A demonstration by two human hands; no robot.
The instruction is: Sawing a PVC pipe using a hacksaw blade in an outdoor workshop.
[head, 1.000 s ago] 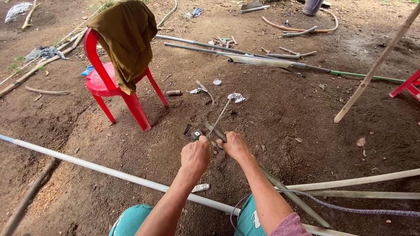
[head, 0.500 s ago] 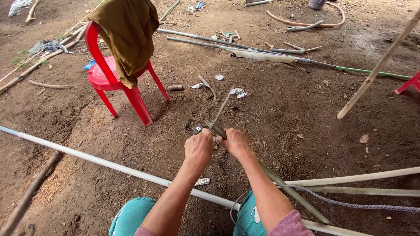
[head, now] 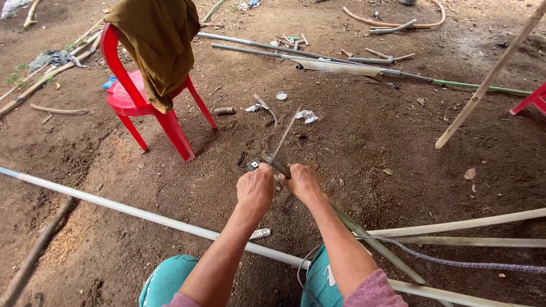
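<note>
My left hand [head: 256, 190] and my right hand [head: 302, 182] are closed side by side low over the dirt ground. A greenish bamboo pole [head: 372, 241] runs from the lower right up under my right hand, and its dark end [head: 277, 165] pokes out just past my knuckles. A thin grey blade [head: 284, 136] sticks up and away from between my hands, and its near end goes into my left fist. My teal-clad knees [head: 168, 281] show at the bottom edge.
A red plastic chair [head: 142, 108] draped with an olive cloth [head: 159, 45] stands at the upper left. A long white pipe [head: 142, 213] crosses in front of my knees. Pale poles [head: 460, 224], a patterned cord [head: 455, 261] and scattered pipes [head: 341, 65] lie to the right and far side.
Both hands keep their grip at the pole's end. The view has shifted slightly, so the chair sits a little lower in the frame.
</note>
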